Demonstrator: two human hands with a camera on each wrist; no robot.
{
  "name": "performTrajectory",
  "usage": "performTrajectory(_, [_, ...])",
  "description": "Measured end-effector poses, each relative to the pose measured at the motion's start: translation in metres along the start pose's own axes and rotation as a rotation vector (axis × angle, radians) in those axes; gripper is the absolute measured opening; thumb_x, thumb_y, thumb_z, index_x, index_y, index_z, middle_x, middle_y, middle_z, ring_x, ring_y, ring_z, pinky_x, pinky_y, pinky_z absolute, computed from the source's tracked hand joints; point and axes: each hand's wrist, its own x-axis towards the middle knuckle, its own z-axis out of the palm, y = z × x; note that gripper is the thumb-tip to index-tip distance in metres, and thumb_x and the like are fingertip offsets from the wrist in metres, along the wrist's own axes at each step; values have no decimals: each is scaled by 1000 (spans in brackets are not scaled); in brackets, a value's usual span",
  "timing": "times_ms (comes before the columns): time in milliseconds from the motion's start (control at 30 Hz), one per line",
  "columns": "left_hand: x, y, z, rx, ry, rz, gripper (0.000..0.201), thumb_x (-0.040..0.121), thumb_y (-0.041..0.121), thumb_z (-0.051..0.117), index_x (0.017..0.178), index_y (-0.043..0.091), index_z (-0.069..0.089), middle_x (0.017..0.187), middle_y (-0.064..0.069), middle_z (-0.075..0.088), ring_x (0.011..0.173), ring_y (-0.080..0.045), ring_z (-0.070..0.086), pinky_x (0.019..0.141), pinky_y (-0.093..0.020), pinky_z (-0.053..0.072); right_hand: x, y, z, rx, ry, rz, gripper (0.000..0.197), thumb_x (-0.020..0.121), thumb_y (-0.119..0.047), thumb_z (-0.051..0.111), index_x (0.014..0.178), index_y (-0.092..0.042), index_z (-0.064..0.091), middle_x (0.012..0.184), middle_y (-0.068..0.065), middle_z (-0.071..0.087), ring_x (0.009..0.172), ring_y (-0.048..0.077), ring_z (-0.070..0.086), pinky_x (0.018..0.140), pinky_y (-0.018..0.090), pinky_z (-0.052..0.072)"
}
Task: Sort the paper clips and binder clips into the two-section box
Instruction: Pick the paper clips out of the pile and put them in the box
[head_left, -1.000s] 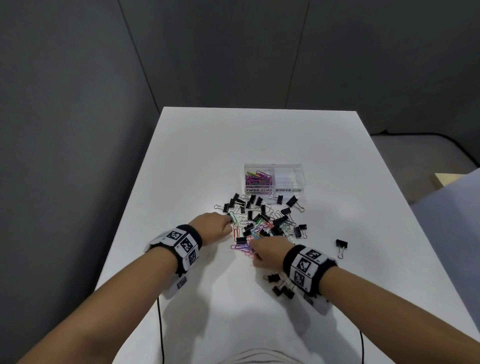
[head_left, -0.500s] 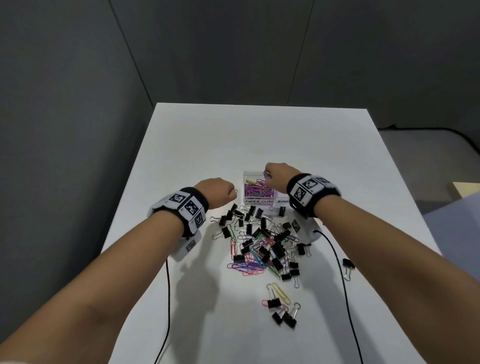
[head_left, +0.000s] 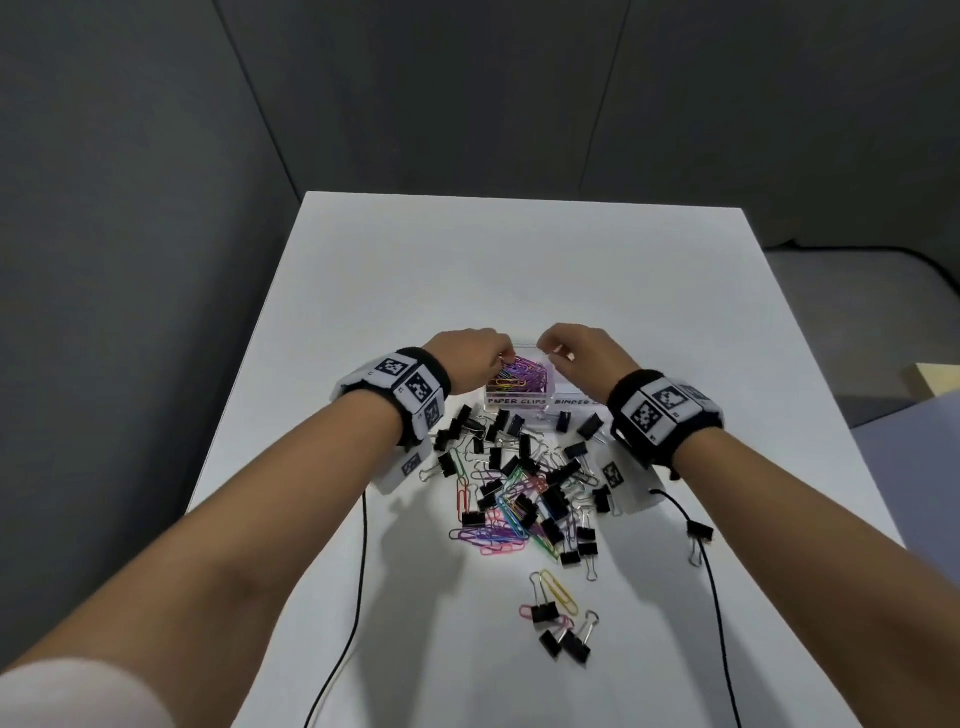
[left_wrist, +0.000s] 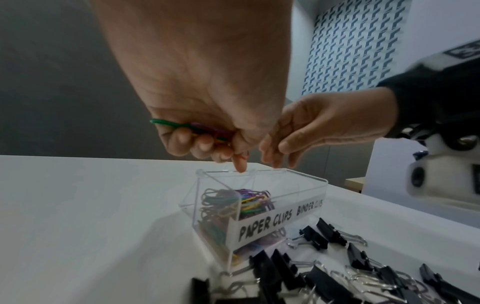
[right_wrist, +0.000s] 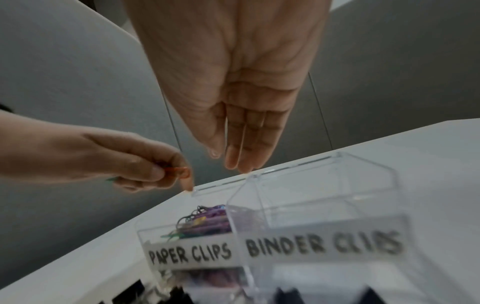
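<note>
**Both hands over the clip box, left hand holding paper clips**

Nearest the person, on the white bench, a small cluster of black binder clips lies with a yellow paper clip, well short of the two-section box. Between that cluster and the box sits the main pile: black binder clips tangled with coloured paper clips, its far edge just in front of the box's labelled wall. One lone binder clip lies to the right of the pile.

The clear box reads "PAPER CLIPS" on its left section and "BINDER CLIPS" on its right. The left section holds a heap of sorted paper clips; nothing shows inside the right section.

The left hand hangs over the box's left section, fingers curled around a bunch of held paper clips, green, purple and orange among them. The right hand hovers over the box, its fingers extended, relaxed and holding nothing.
</note>
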Motion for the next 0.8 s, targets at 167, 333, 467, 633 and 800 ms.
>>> performTrajectory(167, [25,21,7,95,-22,102,36,98,12,38,133,14,45,129,-12,50,118,-30,50,94,-39,43,-40,23,7,-95,-85,47,21,93,-10,49,108,-9,63,109,9,66,89,20,58,81,29,46])
performTrajectory(333, [25,29,12,191,24,149,37,97,21,44,133,15,48,131,-9,50,117,-27,52,90,-39,46,-67,33,22,-177,-179,57,19,92,-13,52,107,-10,63,110,7,66,96,23,62,77,27,47])
performTrajectory(467, [-4,33,13,251,194,224,29,97,25,41,118,12,56,119,-7,57,105,-26,56,76,-33,42,-77,33,33,-299,-231,30,16,92,-15,50,103,-12,61,108,5,62,95,24,60,70,27,43])
performTrajectory(633, [-58,17,53,223,-86,212,21,92,19,42,100,14,61,99,-4,62,90,-24,61,76,-31,49,-90,34,45,-457,-248,129,17,92,-19,48,101,-11,60,107,7,64,99,26,59,72,31,44])
performTrajectory(800, [-86,-2,82,171,-169,186,43,88,12,48,130,21,49,128,-3,49,118,-22,48,85,-35,46,-97,28,59,-405,-203,148,21,92,-16,46,109,-9,56,114,9,59,107,28,54,77,35,46])
